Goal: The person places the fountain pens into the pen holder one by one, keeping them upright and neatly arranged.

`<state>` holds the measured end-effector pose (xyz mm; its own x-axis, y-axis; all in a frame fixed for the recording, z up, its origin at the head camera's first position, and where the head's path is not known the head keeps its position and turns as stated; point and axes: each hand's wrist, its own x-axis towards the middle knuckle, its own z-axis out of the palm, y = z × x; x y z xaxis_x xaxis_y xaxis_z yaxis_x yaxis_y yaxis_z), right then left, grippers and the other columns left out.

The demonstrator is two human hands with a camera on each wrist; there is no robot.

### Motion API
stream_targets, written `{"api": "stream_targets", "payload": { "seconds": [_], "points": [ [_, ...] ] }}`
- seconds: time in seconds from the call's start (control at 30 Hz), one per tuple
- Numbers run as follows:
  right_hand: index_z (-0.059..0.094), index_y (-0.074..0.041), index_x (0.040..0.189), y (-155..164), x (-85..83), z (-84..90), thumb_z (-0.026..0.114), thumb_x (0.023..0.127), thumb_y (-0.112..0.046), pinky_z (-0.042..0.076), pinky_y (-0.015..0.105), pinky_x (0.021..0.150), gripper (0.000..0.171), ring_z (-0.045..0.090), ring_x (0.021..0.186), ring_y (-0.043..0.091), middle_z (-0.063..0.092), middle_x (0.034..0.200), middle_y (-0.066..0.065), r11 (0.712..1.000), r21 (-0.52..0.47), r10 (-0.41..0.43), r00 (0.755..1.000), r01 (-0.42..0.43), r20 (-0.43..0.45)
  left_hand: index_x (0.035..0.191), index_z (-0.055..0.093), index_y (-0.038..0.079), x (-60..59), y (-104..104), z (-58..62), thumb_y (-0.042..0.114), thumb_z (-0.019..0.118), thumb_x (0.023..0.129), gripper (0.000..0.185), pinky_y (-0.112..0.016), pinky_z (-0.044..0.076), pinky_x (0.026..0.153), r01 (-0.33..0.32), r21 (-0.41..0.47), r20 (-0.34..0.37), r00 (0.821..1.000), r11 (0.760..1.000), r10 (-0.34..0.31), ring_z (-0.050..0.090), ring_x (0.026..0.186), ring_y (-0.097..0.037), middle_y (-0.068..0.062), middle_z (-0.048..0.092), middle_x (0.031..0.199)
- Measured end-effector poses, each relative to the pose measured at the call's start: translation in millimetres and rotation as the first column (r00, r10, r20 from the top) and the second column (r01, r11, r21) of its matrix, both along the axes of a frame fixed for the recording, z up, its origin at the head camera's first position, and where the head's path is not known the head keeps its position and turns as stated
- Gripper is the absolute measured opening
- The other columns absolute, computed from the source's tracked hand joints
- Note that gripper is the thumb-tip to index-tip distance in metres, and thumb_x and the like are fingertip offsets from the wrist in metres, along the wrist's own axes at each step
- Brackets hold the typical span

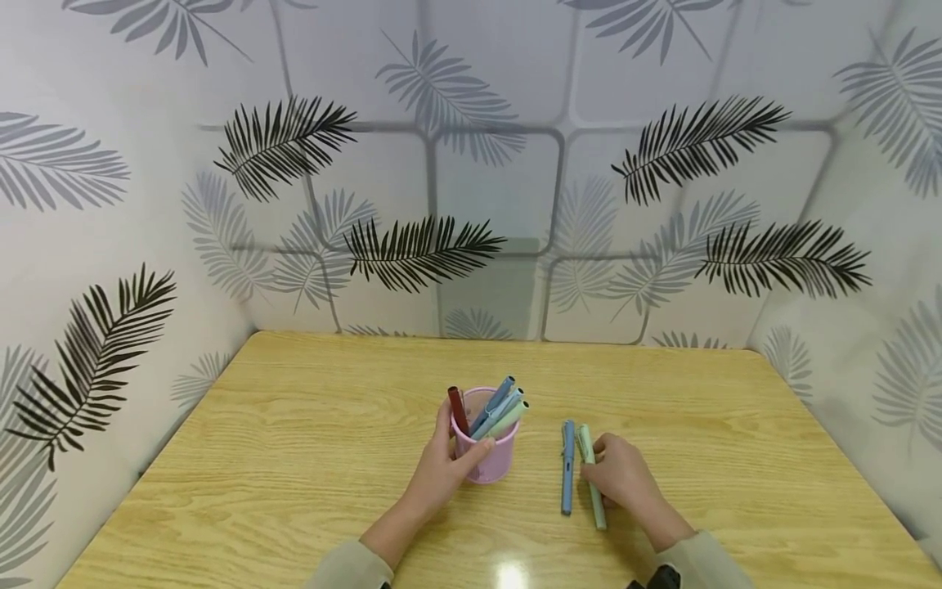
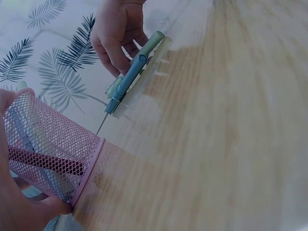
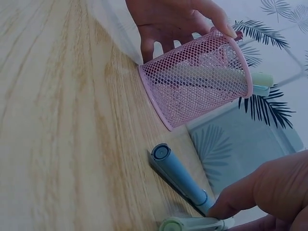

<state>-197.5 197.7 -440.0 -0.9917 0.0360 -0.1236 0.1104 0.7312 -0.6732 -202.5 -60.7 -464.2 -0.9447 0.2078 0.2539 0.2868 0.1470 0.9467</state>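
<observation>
On the wooden counter, the left hand grips a pink mesh cup holding pens, while the right hand pinches a pale green pen lying beside a blue pen.

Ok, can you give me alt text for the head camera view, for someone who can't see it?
On a wooden table, the left hand grips a pink mesh pen cup holding several pens, while the right hand rests on a pale green pen lying flat beside a blue pen. Leaf-patterned walls surround the table.
</observation>
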Motion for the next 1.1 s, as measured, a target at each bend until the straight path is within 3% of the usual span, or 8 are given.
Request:
{"api": "stream_targets", "payload": {
  "seconds": [0.2, 0.4, 0.5, 1.1],
  "points": [
    [0.05, 0.013, 0.11, 3, -0.6, -0.6, 0.06, 0.079, -0.003, 0.048, 0.028, 0.042, 0.037, 0.055, 0.05, 0.014, 0.06, 0.079, 0.012, 0.999, -0.039, -0.003, 0.999, 0.002, -0.042, 0.148, 0.012, 0.024, 1.3, 0, 4.4, 0.028, 0.065, 0.088, 0.08, -0.052, 0.029, 0.102, 0.004, -0.001, 0.016, 1.0, 1.0, -0.004, 0.034, 0.13, -0.032, -0.017, 0.036, 0.143],
    [0.051, 0.012, 0.11, 4, 0.0, -0.1, 0.06, 0.081, -0.004, 0.048, 0.029, 0.043, 0.035, 0.055, 0.053, 0.015, 0.059, 0.081, 0.013, 0.998, -0.066, -0.002, 0.993, -0.006, -0.115, 0.148, 0.011, 0.012, 15.5, 1, 27.9, 0.02, 0.063, 0.089, 0.08, -0.053, 0.028, 0.102, 0.011, -0.005, 0.02, 1.0, 1.0, -0.011, 0.032, 0.13, -0.038, -0.025, 0.034, 0.142],
    [0.052, 0.01, 0.112, 2, 0.5, 1.5, 0.06, 0.083, -0.007, 0.047, 0.029, 0.045, 0.035, 0.054, 0.057, 0.015, 0.058, 0.083, 0.013, 0.998, -0.066, -0.007, 0.99, -0.002, -0.138, 0.148, 0.01, 0.01, 19.0, 1, 33.1, 0.02, 0.063, 0.089, 0.08, -0.053, 0.027, 0.103, 0.008, -0.017, 0.029, 1.0, 1.0, -0.007, 0.031, 0.131, -0.038, -0.026, 0.033, 0.142],
    [0.051, 0.002, 0.121, -12, 5.8, 19.4, 0.059, 0.088, -0.01, 0.049, 0.025, 0.048, 0.036, 0.055, 0.067, 0.016, 0.056, 0.09, 0.012, 0.982, -0.188, -0.053, 0.963, 0.002, -0.265, 0.149, 0.009, 0.014, 17.4, 1, 31.8, 0.023, 0.063, 0.089, 0.082, -0.053, 0.03, 0.101, 0.025, -0.006, 0.037, 0.999, 1.0, -0.025, 0.033, 0.13, -0.037, -0.024, 0.033, 0.143]
  ]
}}
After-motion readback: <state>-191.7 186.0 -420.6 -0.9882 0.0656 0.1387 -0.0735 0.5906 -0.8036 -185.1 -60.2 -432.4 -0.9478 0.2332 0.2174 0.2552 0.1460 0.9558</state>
